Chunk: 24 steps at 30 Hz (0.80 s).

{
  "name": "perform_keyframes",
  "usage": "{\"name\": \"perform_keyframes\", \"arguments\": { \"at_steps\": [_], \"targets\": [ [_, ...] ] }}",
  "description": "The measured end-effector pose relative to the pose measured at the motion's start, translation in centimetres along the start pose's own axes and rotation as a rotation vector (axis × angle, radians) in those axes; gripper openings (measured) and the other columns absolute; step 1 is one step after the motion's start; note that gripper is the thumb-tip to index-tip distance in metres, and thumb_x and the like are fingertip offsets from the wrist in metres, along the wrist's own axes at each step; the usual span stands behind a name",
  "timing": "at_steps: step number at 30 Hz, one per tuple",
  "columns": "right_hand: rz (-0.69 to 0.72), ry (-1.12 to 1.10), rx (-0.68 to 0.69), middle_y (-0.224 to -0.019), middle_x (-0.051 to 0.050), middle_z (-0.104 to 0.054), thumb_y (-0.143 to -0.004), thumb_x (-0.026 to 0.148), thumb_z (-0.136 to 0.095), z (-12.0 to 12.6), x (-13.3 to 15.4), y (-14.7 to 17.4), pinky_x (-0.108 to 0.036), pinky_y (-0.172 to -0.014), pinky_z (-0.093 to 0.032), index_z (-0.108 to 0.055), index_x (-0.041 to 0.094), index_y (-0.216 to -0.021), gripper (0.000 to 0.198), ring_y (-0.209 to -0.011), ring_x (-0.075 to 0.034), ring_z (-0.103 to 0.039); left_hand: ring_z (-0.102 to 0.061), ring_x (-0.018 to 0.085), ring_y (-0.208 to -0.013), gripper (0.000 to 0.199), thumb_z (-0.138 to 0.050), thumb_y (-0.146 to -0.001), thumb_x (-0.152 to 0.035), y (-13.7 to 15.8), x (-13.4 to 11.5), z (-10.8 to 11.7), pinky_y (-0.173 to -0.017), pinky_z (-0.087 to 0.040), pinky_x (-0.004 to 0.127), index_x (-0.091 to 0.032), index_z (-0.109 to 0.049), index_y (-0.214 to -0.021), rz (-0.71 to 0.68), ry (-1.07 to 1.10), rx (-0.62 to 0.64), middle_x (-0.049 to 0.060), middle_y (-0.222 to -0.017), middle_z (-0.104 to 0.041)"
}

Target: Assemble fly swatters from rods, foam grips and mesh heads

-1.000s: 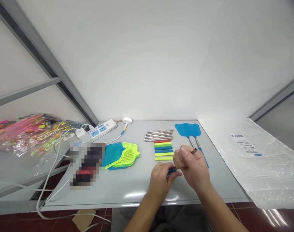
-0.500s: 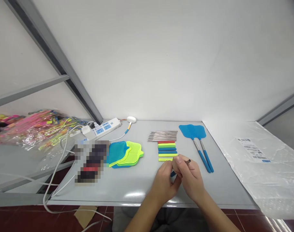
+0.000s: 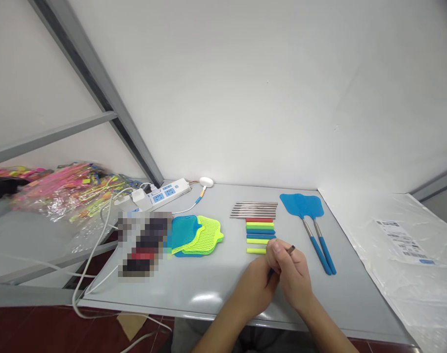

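My left hand point(image 3: 258, 284) and my right hand point(image 3: 291, 269) are pressed together above the front of the table. The right fist is closed round a metal rod point(image 3: 291, 249), whose end sticks out past the thumb. My left fingers wrap round a blue handle sleeve point(image 3: 271, 274), mostly hidden by the hands. Just beyond them lies a column of coloured handle sleeves point(image 3: 260, 233), red, yellow, green and blue. Several metal rods point(image 3: 254, 210) lie side by side behind the sleeves. Right of these, two blue fly swatters point(image 3: 307, 215) with metal shafts and blue handles lie flat.
Blue and yellow swatter heads point(image 3: 204, 235) are stacked left of centre, beside a pixelated dark object point(image 3: 145, 247). A power strip point(image 3: 168, 193) with white cables stands at the back left. Bagged colourful items point(image 3: 76, 189) lie farther left; white plastic wrapping point(image 3: 400, 255) covers the right side.
The camera view has shifted, so the table contents appear slightly farther right. My hands stay pressed together, and less of the blue sleeve shows between them.
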State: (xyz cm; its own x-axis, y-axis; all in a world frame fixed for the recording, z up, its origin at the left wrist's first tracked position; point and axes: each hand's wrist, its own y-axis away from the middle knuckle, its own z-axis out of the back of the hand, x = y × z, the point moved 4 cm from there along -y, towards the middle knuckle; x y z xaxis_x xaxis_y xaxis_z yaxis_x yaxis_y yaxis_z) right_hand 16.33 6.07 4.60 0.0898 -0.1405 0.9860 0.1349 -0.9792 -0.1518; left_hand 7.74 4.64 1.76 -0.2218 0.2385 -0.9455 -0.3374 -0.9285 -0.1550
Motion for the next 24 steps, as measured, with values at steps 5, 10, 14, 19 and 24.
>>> {"name": "perform_keyframes", "arguments": {
  "at_steps": [5,10,14,19,24],
  "targets": [
    [0.032,0.154,0.016,-0.065,0.003,-0.031,-0.099,0.037,-0.042,-0.8,-0.2,0.6,-0.028,-0.059,-0.028,-0.030,0.022,-0.065,0.039,-0.063,-0.014,-0.031,-0.059,0.018,-0.087,0.024,-0.046,-0.087,-0.008,0.0,-0.1,-0.1,-0.074,-0.047,0.027,-0.020,-0.057,-0.105,-0.027,0.064,0.035,0.004,-0.099,-0.064],
    [0.037,0.163,0.034,-0.066,0.003,-0.031,-0.100,0.034,-0.039,-1.1,-0.6,0.9,-0.029,-0.061,-0.028,-0.030,0.022,-0.066,0.037,-0.064,-0.014,-0.031,-0.057,0.018,-0.088,0.026,-0.049,-0.084,-0.006,-0.2,0.0,-0.1,-0.076,-0.046,0.027,-0.020,-0.056,-0.105,-0.039,0.061,0.019,0.005,-0.099,-0.062],
    [0.007,0.128,0.004,-0.067,0.003,-0.031,-0.101,0.034,-0.038,-0.7,-1.2,1.0,-0.029,-0.062,-0.028,-0.031,0.022,-0.067,0.037,-0.066,-0.014,-0.031,-0.057,0.019,-0.090,0.032,-0.047,-0.084,-0.005,-0.3,0.0,-0.3,-0.078,-0.046,0.029,-0.020,-0.055,-0.112,-0.031,0.040,0.037,0.006,-0.103,-0.061],
    [-0.010,0.107,-0.009,-0.068,0.002,-0.032,-0.100,0.034,-0.040,-0.4,-1.6,1.0,-0.028,-0.061,-0.029,-0.034,0.022,-0.067,0.036,-0.066,-0.014,-0.033,-0.058,0.021,-0.094,0.035,-0.047,-0.085,-0.007,-0.2,0.2,-0.3,-0.079,-0.047,0.031,-0.020,-0.056,-0.116,-0.013,0.048,0.020,0.008,-0.106,-0.061],
    [-0.007,0.114,0.026,-0.066,0.003,-0.033,-0.099,0.035,-0.041,-0.5,-1.8,0.8,-0.028,-0.061,-0.031,-0.033,0.022,-0.066,0.036,-0.064,-0.014,-0.034,-0.060,0.022,-0.099,0.038,-0.048,-0.085,-0.007,0.0,0.0,-0.1,-0.083,-0.048,0.032,-0.019,-0.056,-0.120,-0.008,0.073,0.007,0.009,-0.110,-0.063]
  ]
}}
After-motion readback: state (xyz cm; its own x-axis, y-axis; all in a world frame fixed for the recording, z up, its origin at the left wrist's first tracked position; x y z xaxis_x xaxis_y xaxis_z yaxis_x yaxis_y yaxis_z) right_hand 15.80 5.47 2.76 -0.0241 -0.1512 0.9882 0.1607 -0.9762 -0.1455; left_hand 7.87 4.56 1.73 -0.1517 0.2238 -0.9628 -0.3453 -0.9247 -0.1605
